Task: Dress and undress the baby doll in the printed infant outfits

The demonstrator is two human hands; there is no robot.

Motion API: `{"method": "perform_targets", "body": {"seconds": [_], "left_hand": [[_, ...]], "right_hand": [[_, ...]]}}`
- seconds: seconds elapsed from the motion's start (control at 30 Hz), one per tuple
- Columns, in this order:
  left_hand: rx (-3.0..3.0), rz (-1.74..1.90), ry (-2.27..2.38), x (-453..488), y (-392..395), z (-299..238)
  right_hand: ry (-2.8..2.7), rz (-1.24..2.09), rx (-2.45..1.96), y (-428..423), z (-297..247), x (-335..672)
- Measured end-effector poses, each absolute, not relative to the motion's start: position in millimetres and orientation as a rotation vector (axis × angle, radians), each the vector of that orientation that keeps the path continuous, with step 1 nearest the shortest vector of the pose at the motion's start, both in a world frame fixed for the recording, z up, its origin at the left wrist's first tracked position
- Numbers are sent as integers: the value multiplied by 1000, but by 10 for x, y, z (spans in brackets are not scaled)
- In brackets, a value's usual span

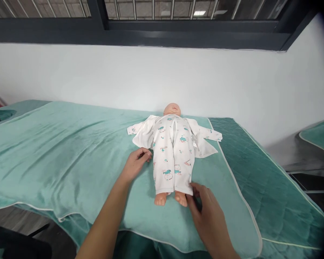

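A baby doll (172, 109) lies on its back on a teal towel (70, 144), head toward the wall. It wears white printed pyjamas (172, 154), with the open jacket spread out to both sides and the bare feet showing. My left hand (136, 163) pinches the lower edge of the jacket flap at the doll's side. My right hand (206, 212) rests by the doll's foot, with its fingertips closed on the hem of the trouser leg.
The towel covers a padded teal table (259, 172) that stands against a white wall (162, 75) under a dark-framed window. A second teal table (320, 135) shows at the right edge. Dark floor lies between them.
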State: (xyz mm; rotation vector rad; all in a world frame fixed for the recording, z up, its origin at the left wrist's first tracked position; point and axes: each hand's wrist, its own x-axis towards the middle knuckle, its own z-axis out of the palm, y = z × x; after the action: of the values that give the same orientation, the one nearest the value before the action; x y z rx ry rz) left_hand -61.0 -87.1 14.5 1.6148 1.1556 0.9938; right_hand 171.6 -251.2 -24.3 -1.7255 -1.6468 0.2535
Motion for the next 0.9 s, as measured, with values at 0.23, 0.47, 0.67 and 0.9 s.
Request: {"method": "perform_targets", "body": {"seconds": [0.23,0.47,0.67,0.9], "left_hand": [[1618,1001,1161,-609,-861,124],[1616,1001,1170,-610,-857,115],[1632,989,1167,-613,-863,124],[1634,993,1168,-620,-840,85]], "right_hand": [[-1517,491,-1749,-2531,-176,1635],[-1572,398,-1820,-2462,-235,1621],[-1417,586,-1774,-2536,-104,1582],[-1398,580,-1795,-2626,-101,1687]]}}
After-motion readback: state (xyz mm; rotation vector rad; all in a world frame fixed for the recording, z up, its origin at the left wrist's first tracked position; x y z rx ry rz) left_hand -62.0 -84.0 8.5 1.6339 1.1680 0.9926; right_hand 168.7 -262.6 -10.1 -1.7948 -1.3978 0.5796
